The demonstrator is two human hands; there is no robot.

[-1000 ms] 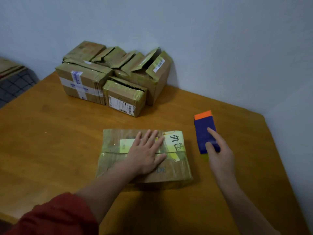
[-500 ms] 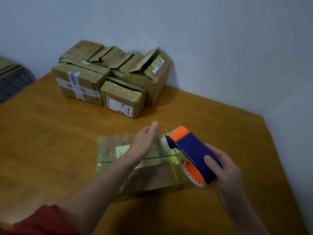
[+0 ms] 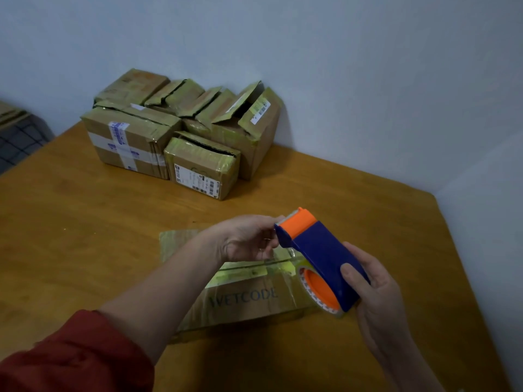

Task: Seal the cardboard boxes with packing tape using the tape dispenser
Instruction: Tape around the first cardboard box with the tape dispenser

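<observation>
We are gripping the tape dispenser point(image 3: 319, 256) in our right hand point(image 3: 379, 298), fingers point(image 3: 352, 278) curling round its blue body, just above the flat box point(image 3: 249, 298) lying on the surface point(image 3: 85, 236). Our left hand point(image 3: 246, 239) is touching the dispenser's orange end; we cannot tell whether its fingers are pinching anything. Beyond the flat box, more boxes point(image 3: 181, 131) are sitting by the wall.
</observation>
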